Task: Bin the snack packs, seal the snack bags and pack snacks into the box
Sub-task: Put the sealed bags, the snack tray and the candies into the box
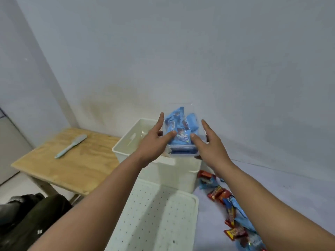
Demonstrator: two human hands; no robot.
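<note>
Snack packs (181,129) in blue fill the clear tub (183,150) hovering over the white bin's (157,167) far right corner, left hand (157,140) and right hand (208,144) flanking it, fingers straight, thumbs pressing on top, long axis running near to far.

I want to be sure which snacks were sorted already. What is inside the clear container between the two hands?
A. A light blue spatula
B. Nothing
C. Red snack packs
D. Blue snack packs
D: the clear container, held between the left hand and right hand over the white bin, is filled with blue snack packs; the red packs lie on the surface to the right.
</note>
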